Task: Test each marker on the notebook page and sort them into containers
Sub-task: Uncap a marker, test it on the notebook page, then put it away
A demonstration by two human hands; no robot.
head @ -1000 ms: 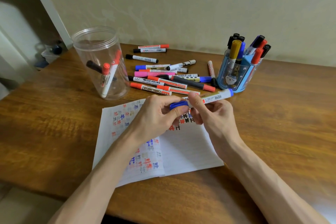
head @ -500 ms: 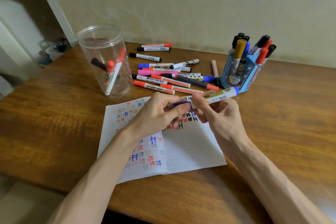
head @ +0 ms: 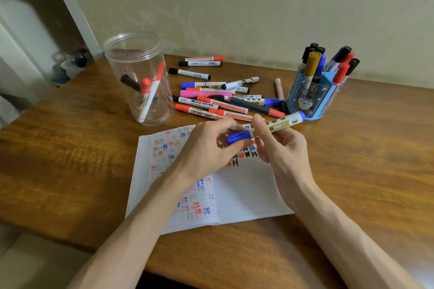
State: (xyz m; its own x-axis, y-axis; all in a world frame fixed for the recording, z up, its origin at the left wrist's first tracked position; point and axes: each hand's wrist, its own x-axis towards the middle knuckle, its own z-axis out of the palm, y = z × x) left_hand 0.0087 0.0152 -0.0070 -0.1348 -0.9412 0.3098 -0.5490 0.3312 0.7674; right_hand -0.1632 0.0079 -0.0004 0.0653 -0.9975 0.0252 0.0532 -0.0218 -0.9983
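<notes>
Both grips are holding one marker (head: 279, 123) in the air, just over the notebook's (head: 246, 192) far edge. Left grip (head: 206, 148) is curling round the blue cap (head: 238, 136). Right grip (head: 286, 148) is pinching the white barrel, thumb on top.

Long axis is running from the cap, low and left, up and right toward the holder (head: 307, 103). The right grip is lying nearer the holder. The jar (head: 141, 91) is standing well apart, to the left.

Cap is looking seated; cannot tell if it is coming off or going on. Judgement: any pull or push is going along that axis, grips working opposite ways.

Loose markers (head: 220, 101) are lying on the surface (head: 70, 159) behind.
</notes>
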